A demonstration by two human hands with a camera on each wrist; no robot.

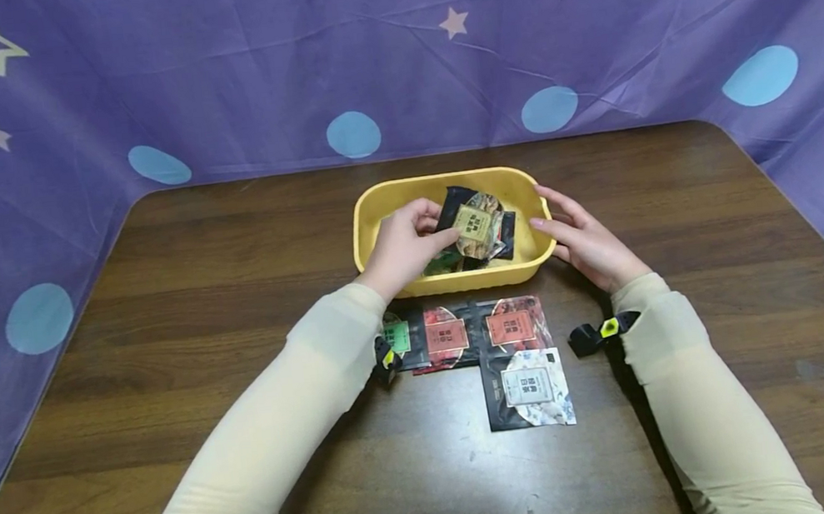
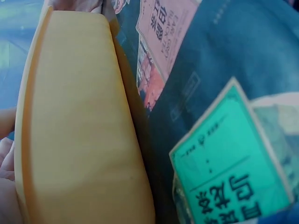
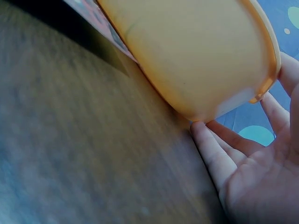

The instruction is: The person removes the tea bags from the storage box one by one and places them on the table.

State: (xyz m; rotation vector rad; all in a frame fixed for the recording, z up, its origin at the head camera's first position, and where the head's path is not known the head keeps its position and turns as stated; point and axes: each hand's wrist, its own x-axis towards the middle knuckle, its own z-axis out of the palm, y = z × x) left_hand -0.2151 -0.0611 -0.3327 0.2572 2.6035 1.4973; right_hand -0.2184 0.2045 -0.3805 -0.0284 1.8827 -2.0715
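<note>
Two hands work at centre frame. The left hand pinches a flat black packet with a gold label over other dark packets in the yellow rounded plastic tub; an edge grip clear of the near wall should avoid snagging. The right hand grips the tub's right end, apparently steadying it. Below centre: a green-labelled black packet, partly blocked by a black wrist device; two red-labelled packets; a white-labelled black packet.

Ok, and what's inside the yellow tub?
In the tub, a dark packet and something green show below the gold-label packet that the left hand holds. Anything beneath is covered.
</note>
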